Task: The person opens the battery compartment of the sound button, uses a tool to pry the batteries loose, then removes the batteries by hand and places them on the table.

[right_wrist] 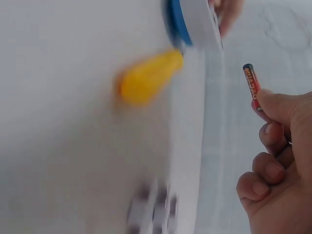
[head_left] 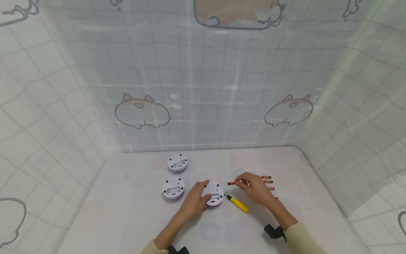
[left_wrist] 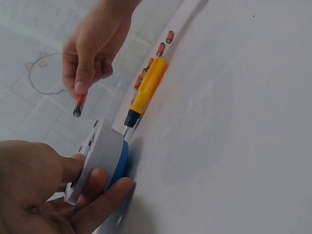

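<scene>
My left hand (head_left: 194,201) grips a round white device (head_left: 217,189) by its left side, thumb over the top face and fingers around the edge. An open battery slot shows on that upper face, and a blue underside (left_wrist: 120,163) shows in the left wrist view. Between thumb and forefinger, my right hand (head_left: 253,187) pinches a red and black battery (right_wrist: 252,85) above the table, to the right of the device. A yellow-handled screwdriver (head_left: 238,204) lies between the hands, its shaft pointing at the device.
Two more round white devices, one nearer (head_left: 173,194) and one farther (head_left: 177,163), sit at the left with their battery slots facing up. Several red batteries (head_left: 268,182) lie in a column beyond the right hand. A patterned curtain (head_left: 203,116) rises behind the table (head_left: 127,218).
</scene>
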Tool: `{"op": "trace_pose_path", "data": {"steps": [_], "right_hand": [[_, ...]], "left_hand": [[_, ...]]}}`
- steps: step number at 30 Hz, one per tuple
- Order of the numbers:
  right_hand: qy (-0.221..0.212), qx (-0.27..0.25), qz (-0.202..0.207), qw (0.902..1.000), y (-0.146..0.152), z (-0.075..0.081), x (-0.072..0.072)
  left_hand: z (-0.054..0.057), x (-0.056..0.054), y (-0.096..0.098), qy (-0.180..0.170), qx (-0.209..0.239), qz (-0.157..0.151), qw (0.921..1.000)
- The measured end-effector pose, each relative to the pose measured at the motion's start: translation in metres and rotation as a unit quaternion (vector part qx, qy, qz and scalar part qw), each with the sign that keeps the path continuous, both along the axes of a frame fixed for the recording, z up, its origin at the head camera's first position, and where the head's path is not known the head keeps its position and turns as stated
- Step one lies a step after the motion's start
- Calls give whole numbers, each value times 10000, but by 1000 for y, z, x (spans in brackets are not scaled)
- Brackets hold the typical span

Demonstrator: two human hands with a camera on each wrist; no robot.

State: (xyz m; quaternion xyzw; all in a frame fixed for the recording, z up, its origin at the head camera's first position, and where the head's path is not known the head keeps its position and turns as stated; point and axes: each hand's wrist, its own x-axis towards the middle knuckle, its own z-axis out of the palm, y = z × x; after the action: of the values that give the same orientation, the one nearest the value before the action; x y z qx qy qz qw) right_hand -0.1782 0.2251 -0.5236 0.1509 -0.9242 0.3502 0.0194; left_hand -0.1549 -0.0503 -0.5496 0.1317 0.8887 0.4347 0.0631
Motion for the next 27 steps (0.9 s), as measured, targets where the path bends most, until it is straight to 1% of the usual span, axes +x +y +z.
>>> {"op": "trace_pose_path", "data": {"steps": [3,7,14,18,22,27], "right_hand": [[50,-57,-223,9997,18,0,-7],[180,-120,-420,9989,44,-3,-17],[-17,-71,-853,9963,84,-9,-32],[-211,50,-1089,9938,97,-11,-37],[-507,98,-1348,9895,103,-15,-41],[-538,355,-1471,9870,109,-22,-46]], "left_hand": [[1,0,-1,-64,21,0,10000],[2,1,-1,-101,-6,19,9999],[2,1,-2,-150,27,55,9999],[2,0,-3,-108,67,69,9999],[2,1,-4,-157,27,91,9998],[1,1,-6,-206,-8,131,9997]]}}
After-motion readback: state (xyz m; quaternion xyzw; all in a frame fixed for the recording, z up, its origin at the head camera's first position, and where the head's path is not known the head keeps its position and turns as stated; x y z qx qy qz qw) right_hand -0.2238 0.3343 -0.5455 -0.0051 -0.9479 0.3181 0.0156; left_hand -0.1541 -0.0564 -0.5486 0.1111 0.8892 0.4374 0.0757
